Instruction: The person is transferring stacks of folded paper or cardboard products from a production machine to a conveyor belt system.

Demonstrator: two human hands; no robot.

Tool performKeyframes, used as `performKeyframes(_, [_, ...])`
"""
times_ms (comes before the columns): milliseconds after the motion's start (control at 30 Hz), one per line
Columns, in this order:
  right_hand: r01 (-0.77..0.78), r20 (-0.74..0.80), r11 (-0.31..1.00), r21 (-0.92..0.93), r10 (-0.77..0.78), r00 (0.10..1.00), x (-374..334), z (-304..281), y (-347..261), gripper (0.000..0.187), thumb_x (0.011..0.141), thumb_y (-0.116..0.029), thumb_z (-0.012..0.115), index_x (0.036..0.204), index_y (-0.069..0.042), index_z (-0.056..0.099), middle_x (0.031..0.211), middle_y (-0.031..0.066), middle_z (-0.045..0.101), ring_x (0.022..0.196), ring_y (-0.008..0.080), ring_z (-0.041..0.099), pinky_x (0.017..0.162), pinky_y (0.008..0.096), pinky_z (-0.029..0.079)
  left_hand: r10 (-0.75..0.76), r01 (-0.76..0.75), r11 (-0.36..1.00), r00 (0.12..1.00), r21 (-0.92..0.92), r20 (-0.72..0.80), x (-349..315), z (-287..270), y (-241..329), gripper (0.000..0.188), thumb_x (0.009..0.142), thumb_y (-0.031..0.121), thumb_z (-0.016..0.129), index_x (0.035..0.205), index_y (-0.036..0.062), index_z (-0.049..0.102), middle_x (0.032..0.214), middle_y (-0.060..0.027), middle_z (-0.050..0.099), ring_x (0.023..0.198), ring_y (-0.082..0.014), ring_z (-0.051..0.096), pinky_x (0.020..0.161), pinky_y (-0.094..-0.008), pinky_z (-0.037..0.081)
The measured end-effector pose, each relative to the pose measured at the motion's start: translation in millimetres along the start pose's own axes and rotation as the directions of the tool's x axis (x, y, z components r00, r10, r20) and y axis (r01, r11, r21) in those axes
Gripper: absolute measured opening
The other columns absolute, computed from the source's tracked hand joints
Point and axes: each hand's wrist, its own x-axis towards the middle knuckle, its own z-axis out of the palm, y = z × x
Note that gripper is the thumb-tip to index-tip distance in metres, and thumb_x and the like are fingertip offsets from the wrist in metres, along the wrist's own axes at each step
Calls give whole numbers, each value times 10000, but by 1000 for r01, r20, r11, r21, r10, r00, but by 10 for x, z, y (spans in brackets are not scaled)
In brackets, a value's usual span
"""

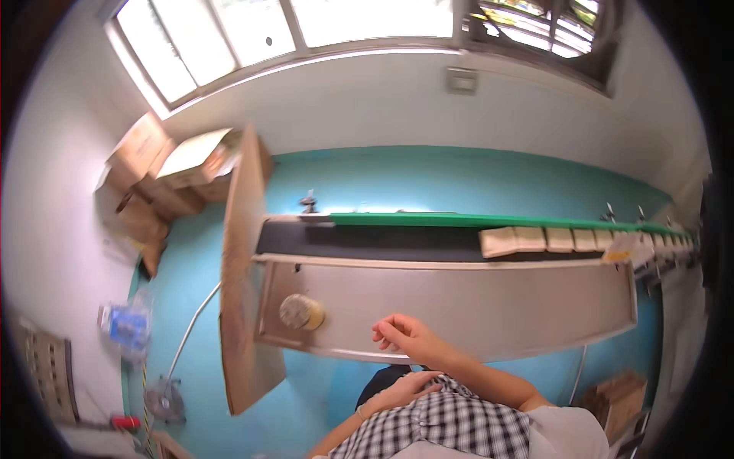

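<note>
whether the curled right hand (404, 335) has anything in its grip cannot be told; the left hand (407, 390) is relaxed; the jar (301, 312) is blurred.

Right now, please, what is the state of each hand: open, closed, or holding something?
Left hand: open, resting on the checked cloth.
Right hand: loosely curled, no object visible; whether fully closed cannot be told.

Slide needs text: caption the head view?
Right hand over a metal tray with one round container, cream packs on a dark belt behind; left hand at checked garment.
</note>
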Motion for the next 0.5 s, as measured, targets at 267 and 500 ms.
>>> performKeyframes(267, [143, 609, 982, -119, -42, 792, -845, 625, -749, 406, 1076, -354, 471, 1265, -18, 599, 1133, 84, 654, 1005, 156, 616, 907, 316, 493, -203, 179, 939, 978, 293, 52, -278, 912, -732, 663, 1025, 632, 312, 1516, 193, 390, 1456, -159, 500, 1349, -374, 460, 1071, -585, 351])
performKeyframes(500, [167, 888, 955, 247, -292, 356, -1662, 1288, -1013, 927, 1006, -693, 207, 1072, 85, 707, 1053, 235, 703, 962, 292, 658, 847, 369, 504, -405, 443, 886, 882, 134, -239, -436, 1559, -1232, 658, 1018, 650, 280, 1501, 227, 424, 1407, -166, 558, 1300, -390, 511, 1009, -609, 384])
